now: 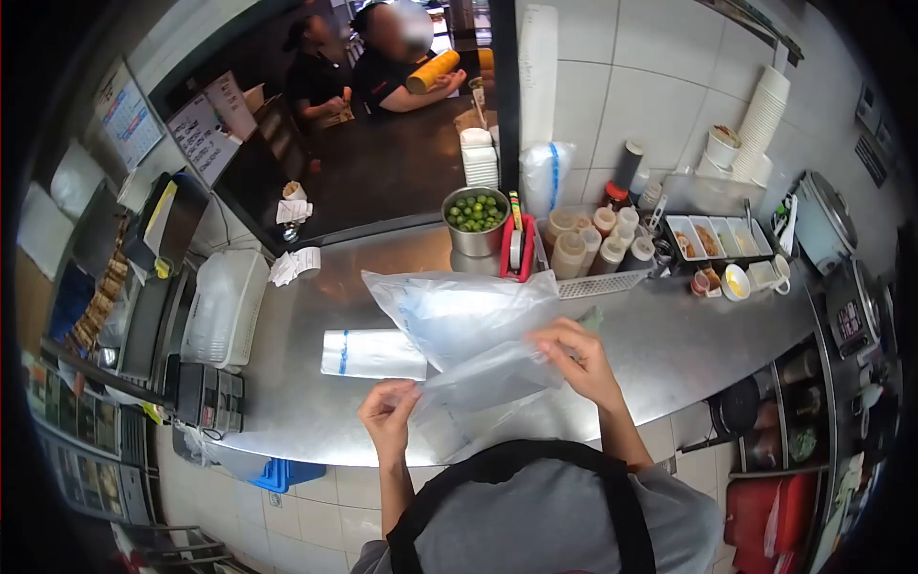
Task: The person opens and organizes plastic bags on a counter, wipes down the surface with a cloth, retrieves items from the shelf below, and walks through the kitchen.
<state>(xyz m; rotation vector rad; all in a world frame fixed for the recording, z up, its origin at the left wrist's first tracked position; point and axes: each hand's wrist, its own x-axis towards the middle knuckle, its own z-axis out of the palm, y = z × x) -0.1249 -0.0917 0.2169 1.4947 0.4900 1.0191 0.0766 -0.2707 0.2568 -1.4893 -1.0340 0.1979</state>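
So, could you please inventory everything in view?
Counter: one, silver, centre
Plastic bags: count unclear, translucent, over counter
Folded pack: one, white-blue, counter left
Pot: one, silver, back
Fruits: many, green, in pot
Tape dispenser: one, red, beside pot
Bottles: several, mixed colours, right of dispenser
Topping tray: one, white, back right
Cups: many, white, far right
Basket: one, white, left
People: two, black clothing, beyond opening
Left hand: one, bare, on plastic
Right hand: one, bare, on plastic

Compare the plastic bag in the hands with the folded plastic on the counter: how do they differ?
The plastic bag is held up between the left hand and right hand; the folded plastic lies on the counter.
The plastic bag is spread and creased, while the folded plastic is a flat, neat rectangle.
Both look thin and whitish.
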